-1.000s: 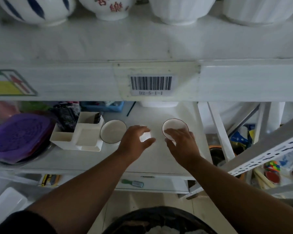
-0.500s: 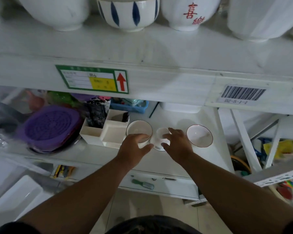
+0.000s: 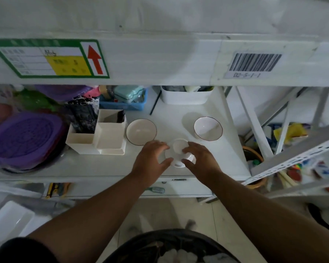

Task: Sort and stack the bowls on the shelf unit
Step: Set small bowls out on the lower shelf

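My left hand (image 3: 150, 160) and right hand (image 3: 199, 160) both grasp small white bowls (image 3: 179, 149) at centre frame, low over the shelf (image 3: 207, 168); fingers curled round the rims; how many pieces I cannot tell. Judgement: nest them squarely, rims level, before releasing; mouths appear tilted toward me; round, so no long axis.

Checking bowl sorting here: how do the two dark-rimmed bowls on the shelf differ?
The left bowl looks wider and shallower; the right bowl looks narrower and deeper. The left bowl stands beside the white organizer; the right bowl stands near the shelf's right edge. Both are white, upright and untouched.
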